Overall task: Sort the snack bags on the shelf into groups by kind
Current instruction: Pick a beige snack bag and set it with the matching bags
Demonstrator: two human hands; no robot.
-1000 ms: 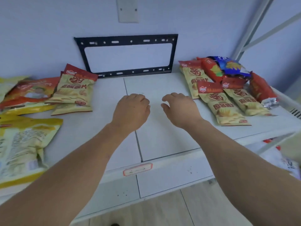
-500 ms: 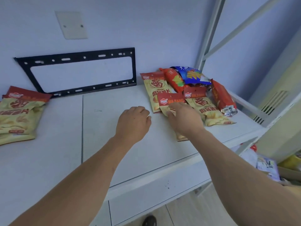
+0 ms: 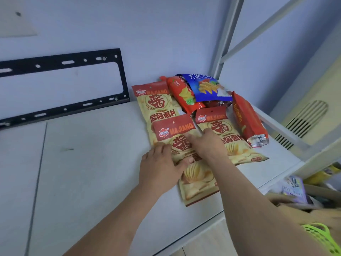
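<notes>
Both hands lie on the nearest yellow-and-red foil chip bag (image 3: 191, 174) on the white shelf (image 3: 92, 163): left hand (image 3: 162, 169) flat at its left edge, fingers relaxed, right hand (image 3: 208, 143) with straight fingers pressing its top, beside two matching bags.

Both hands, left hand (image 3: 160, 168) and right hand (image 3: 207, 143), seemingly press the front chip bag (image 3: 193, 174).

Black bracket (image 3: 60, 61) — left end cropped
</notes>
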